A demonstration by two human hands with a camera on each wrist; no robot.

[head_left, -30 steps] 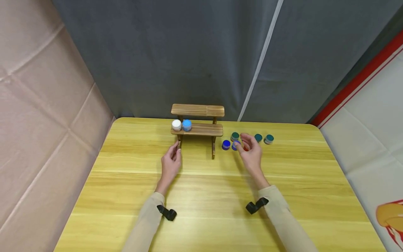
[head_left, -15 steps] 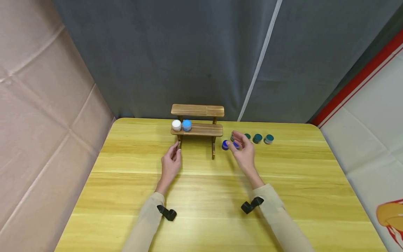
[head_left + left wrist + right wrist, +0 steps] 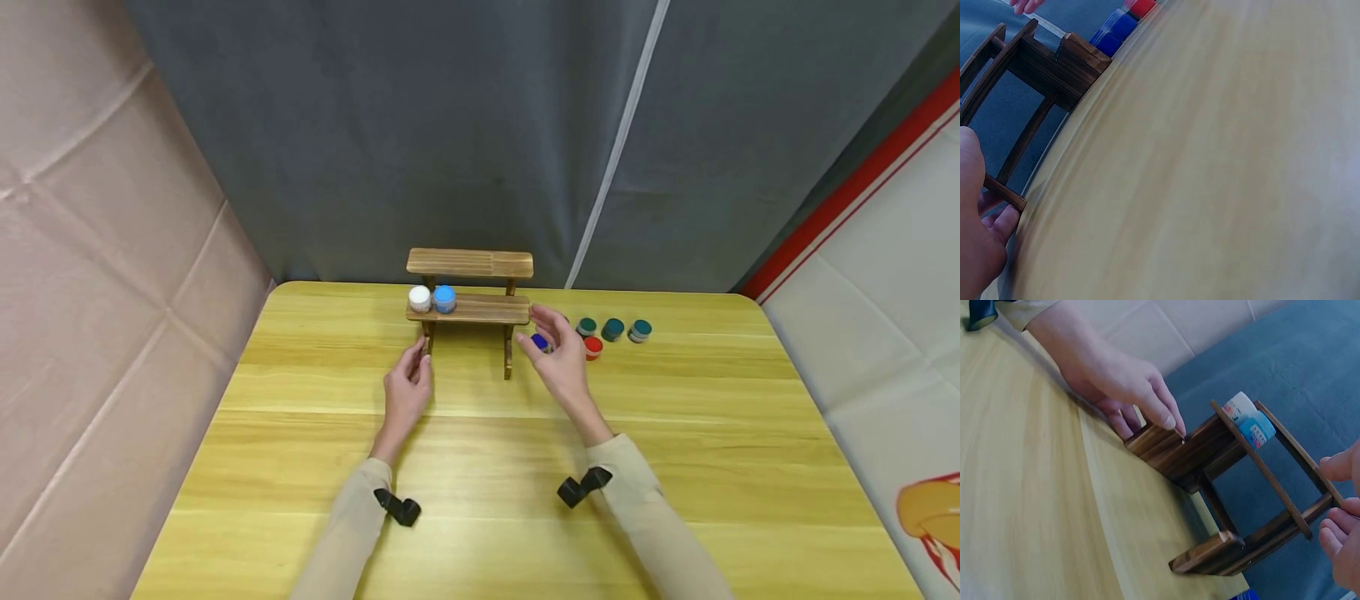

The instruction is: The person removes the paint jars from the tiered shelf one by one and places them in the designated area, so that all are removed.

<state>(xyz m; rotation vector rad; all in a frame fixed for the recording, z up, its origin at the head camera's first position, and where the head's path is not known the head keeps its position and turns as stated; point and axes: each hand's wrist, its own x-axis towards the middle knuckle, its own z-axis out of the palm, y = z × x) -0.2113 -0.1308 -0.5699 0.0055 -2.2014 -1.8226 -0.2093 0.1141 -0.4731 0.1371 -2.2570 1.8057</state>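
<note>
Left fingers (image 3: 1005,222) on a wooden stand (image 3: 1054,76), blue jars (image 3: 1120,24) beyond.

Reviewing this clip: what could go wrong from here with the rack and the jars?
1. The left hand grips a leg of the two-tier brown wooden rack; tilting it might slide the small round white jar and light-blue jar off the lower shelf.
2. The right hand is very close to a small round dark-blue-lidded jar, so a sideways brush could knock it over.
</note>
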